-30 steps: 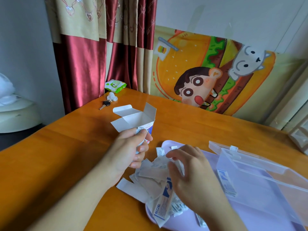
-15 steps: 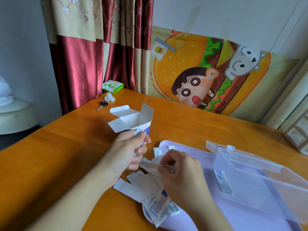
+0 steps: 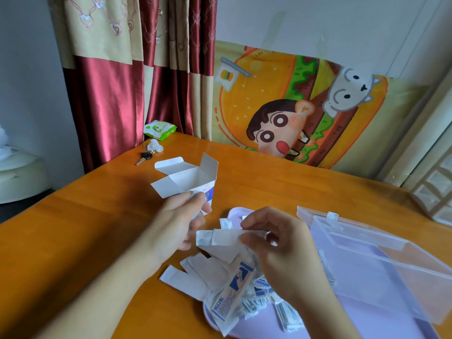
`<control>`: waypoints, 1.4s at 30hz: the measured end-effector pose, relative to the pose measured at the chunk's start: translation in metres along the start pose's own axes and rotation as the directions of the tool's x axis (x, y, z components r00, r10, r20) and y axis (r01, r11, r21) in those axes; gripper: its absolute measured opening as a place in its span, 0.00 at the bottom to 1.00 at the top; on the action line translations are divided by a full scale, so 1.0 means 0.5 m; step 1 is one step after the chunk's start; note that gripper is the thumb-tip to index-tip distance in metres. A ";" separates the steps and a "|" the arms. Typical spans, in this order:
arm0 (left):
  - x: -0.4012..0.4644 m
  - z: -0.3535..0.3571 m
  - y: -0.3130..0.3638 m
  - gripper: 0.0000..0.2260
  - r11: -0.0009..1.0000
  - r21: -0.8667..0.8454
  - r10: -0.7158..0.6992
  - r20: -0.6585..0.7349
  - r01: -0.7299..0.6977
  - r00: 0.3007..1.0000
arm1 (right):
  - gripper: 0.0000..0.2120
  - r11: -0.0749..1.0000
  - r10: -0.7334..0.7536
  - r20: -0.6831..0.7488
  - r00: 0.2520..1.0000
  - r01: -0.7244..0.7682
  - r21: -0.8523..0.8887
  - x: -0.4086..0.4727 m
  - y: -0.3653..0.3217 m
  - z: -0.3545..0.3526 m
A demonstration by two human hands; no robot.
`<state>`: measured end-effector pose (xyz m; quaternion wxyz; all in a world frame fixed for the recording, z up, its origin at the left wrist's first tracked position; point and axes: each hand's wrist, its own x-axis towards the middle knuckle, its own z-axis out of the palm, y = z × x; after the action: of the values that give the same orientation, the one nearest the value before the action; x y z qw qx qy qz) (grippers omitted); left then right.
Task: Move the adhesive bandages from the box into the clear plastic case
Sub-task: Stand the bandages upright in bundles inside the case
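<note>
My left hand [image 3: 179, 222] grips the white bandage box [image 3: 188, 178], held upright with its top flaps open and nothing visible inside. My right hand [image 3: 281, 250] pinches a small bunch of wrapped bandages [image 3: 221, 238] lifted just above a loose pile of bandages [image 3: 227, 287]. That pile spills over the left edge of a lilac tray [image 3: 236, 212] onto the table. The clear plastic case [image 3: 376, 263] sits open on the tray to the right of my right hand. A few bandages [image 3: 326, 267] lie inside the case at its left end.
The orange wooden table [image 3: 80, 231] runs left to a near edge. A key [image 3: 144, 158], crumpled paper [image 3: 154, 145] and a green wipes pack [image 3: 160, 128] lie at the far left corner. A small drawer unit [image 3: 434, 194] stands at the right edge.
My right hand has risen from the pile, lifting a bunch of bandages. My left hand keeps its hold on the box, almost unmoved.
</note>
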<state>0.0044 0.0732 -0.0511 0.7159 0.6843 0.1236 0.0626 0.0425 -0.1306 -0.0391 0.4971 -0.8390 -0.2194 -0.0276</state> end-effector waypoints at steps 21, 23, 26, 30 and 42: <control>0.002 0.011 -0.017 0.11 0.995 -0.103 0.027 0.257 0.000 0.966 | 0.16 0.964 -0.078 -0.410 0.909 0.174 0.201 -0.004 0.001 -0.007; 0.010 0.012 -0.021 0.10 0.986 -0.169 0.040 0.221 -0.003 0.974 | 0.20 0.940 -0.111 -0.364 0.925 0.216 0.263 -0.007 -0.003 -0.002; 0.018 0.011 -0.023 0.09 0.975 -0.221 0.027 0.211 0.021 0.977 | 0.18 0.921 -0.106 -0.327 0.939 0.217 0.324 -0.005 -0.001 -0.001; 0.016 0.005 -0.014 0.08 0.959 -0.273 -0.010 0.213 0.069 0.977 | 0.16 0.915 -0.091 -0.313 0.946 0.203 0.348 0.000 0.003 -0.003; 0.006 0.001 -0.001 0.12 0.974 -0.225 -0.007 0.049 0.018 0.999 | 0.23 0.981 -0.175 0.115 0.978 0.183 -0.062 -0.004 0.010 -0.012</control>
<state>0.0076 0.0735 -0.0517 0.7921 0.5991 0.1027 0.0554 0.0439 -0.1382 -0.0408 0.4492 -0.8335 -0.3199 -0.0343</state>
